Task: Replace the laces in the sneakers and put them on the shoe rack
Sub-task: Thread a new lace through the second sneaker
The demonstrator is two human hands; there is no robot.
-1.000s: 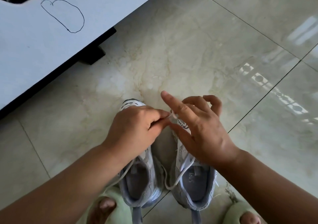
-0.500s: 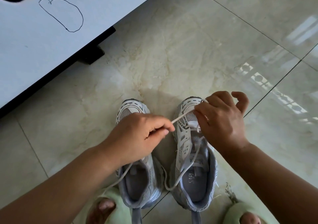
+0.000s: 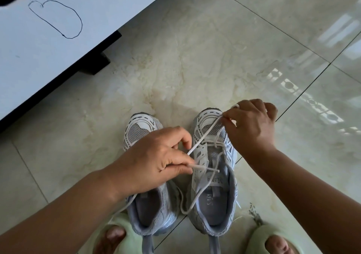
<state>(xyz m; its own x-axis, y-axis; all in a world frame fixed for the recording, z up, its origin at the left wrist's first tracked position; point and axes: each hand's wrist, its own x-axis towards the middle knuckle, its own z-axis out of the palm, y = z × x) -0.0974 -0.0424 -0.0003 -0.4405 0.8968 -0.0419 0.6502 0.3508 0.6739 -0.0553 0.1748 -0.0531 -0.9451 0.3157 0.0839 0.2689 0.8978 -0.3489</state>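
Two grey and white sneakers stand side by side on the floor, toes pointing away from me. My left hand (image 3: pixel 156 160) lies over the left sneaker (image 3: pixel 140 128) and pinches one end of the white lace (image 3: pixel 203 136) near the right sneaker's tongue. My right hand (image 3: pixel 252 126) is above the toe of the right sneaker (image 3: pixel 213 199) and holds the other part of the lace, which runs taut between both hands. The lace is threaded through the lowest eyelets, and a loose loop hangs down between the shoes.
A white cabinet (image 3: pixel 58 39) with a black base and a drawn outline stands at the upper left. The floor (image 3: pixel 214 48) is glossy beige marble tile. My feet in pale green slippers (image 3: pixel 125 232) sit just behind the shoe heels.
My right hand has moved up and to the right, pulling the lace out. My left hand has shifted down toward the tongue. The right sneaker's front has become uncovered.
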